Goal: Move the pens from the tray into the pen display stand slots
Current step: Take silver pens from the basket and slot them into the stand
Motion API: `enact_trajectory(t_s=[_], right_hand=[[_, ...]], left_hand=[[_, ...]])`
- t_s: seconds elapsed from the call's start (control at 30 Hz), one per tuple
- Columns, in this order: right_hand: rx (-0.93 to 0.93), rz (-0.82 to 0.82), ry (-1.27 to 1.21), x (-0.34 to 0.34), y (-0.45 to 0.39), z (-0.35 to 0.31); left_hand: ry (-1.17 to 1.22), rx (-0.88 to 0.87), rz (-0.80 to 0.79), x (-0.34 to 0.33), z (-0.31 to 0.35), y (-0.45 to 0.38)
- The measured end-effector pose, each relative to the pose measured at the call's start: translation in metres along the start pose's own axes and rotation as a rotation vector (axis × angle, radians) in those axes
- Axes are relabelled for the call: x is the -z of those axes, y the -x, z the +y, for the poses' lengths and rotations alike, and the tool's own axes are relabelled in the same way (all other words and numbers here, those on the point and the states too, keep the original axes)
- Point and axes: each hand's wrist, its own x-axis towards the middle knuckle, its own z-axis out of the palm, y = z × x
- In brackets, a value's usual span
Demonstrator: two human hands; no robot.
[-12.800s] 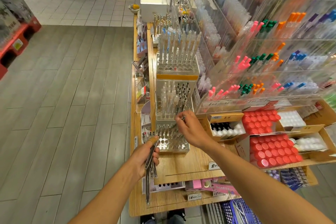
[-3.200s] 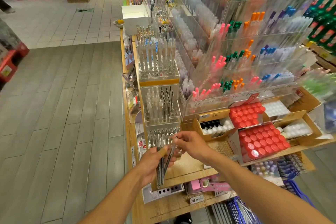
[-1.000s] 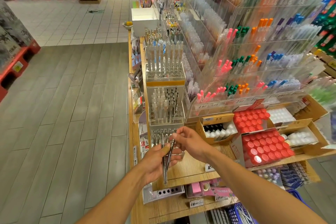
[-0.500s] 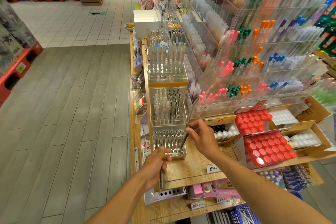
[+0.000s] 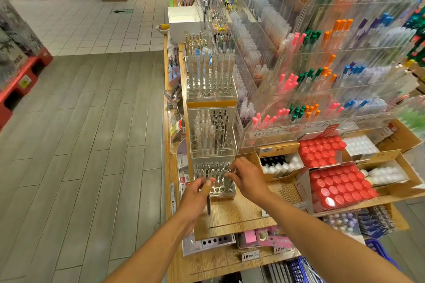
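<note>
Hands at clear pen stand [image 5: 215,187]: L hand [image 5: 195,197] gripped one dark pen [image 5: 208,204], tip down, just below stand; R hand [image 5: 247,179], fingers loosely spread, empty, touched stand's top right w/ fingertips.

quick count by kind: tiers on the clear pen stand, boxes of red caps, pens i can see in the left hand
stand tiers: 3
red-cap boxes: 2
pen showing in the left hand: 1
total: 6
</note>
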Motion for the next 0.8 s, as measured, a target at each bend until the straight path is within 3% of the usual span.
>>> enact_trajectory(t_s=[0.3,0.8], right_hand=[[-0.010,-0.048,0.104,-0.006,0.003,0.006],[-0.030,-0.017,-0.005,-0.006,0.010,0.009]], left_hand=[[-0.227,-0.209,0.266,-0.010,0.001,-0.008],[-0.456,-0.329,0.276,-0.022,-0.016,-0.036]])
